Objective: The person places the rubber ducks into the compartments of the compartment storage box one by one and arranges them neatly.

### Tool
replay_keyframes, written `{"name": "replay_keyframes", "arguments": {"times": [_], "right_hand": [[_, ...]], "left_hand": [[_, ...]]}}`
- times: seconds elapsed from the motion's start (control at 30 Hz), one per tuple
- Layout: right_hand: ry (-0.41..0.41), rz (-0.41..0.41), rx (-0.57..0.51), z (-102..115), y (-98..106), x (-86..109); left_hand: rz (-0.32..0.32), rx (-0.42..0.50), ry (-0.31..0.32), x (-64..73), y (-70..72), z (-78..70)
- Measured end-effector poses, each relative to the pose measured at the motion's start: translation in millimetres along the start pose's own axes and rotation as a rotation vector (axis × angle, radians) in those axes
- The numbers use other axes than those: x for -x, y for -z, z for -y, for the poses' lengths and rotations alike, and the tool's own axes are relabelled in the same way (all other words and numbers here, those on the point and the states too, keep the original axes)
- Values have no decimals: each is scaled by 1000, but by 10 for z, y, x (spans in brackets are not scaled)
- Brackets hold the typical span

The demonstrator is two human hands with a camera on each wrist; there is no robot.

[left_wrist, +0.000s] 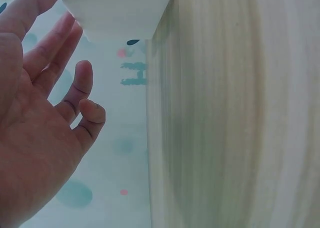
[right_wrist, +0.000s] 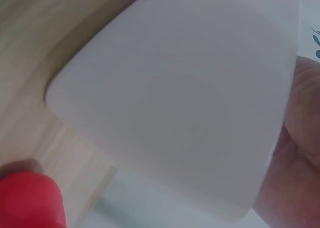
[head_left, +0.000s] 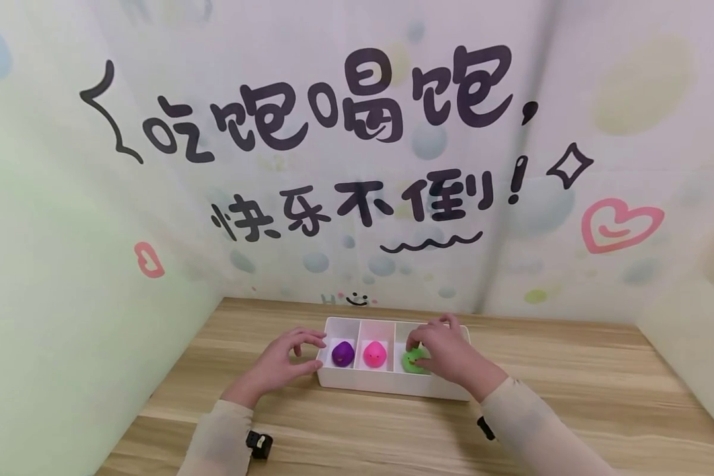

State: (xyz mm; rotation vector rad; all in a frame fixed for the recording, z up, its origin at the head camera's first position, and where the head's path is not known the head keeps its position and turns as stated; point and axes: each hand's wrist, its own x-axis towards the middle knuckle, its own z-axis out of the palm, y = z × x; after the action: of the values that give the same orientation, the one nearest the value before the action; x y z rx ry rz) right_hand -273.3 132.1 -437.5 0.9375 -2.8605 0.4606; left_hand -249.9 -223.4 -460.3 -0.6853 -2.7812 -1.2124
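Observation:
A white divided box (head_left: 357, 379) stands on the table, with a purple toy duck (head_left: 342, 354) in its left compartment and a pink toy duck (head_left: 375, 355) in the one beside it. Further right in the box is a green toy duck (head_left: 413, 361), which my right hand (head_left: 452, 350) pinches between thumb and fingers. That hand covers much of the box's right end. My left hand (head_left: 285, 360) touches the box's left end with thumb and fingertips; in the left wrist view its longer fingers (left_wrist: 55, 51) stretch toward the box.
A red rounded object (right_wrist: 30, 200) lies on the table near the box in the right wrist view; I cannot see it in the head view. The wood-grain table (head_left: 571, 377) meets a printed backdrop (head_left: 357, 264) behind the box.

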Motion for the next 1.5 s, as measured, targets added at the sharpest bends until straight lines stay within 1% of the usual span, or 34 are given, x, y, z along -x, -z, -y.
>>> {"name": "replay_keyframes", "arguments": {"times": [0.1,0.3,0.63,0.73,0.8,1.0,1.07,1.27,1.37,1.5], "right_hand": [[-7,2,-4,6,8,-2],[-40,4,-12,3,-6,-30],[-82,-6,-36,19,12,-22],[-91,-46,-57,24,32,27],[-80,-86,-68,27,48,69],[-18,-204,-50,19,72,200],[-15,-229,-47,10,77,250],[-25,-289,-48,-52,119,435],[-17,-336,-65,-94,155,524],[-17,-376,-74,-152,191,619]], "left_hand": [[3,-1,8,-11,-1,12],[3,0,2,-24,1,8],[-12,-5,-33,-29,6,-6],[-7,-2,-36,-27,7,-4],[-5,-6,-31,-18,10,1],[-4,-6,-7,16,20,20],[3,0,1,13,18,15],[15,8,-3,-6,4,-13],[12,2,-6,-6,-3,-21],[2,-3,-6,-2,-1,-10]]}}
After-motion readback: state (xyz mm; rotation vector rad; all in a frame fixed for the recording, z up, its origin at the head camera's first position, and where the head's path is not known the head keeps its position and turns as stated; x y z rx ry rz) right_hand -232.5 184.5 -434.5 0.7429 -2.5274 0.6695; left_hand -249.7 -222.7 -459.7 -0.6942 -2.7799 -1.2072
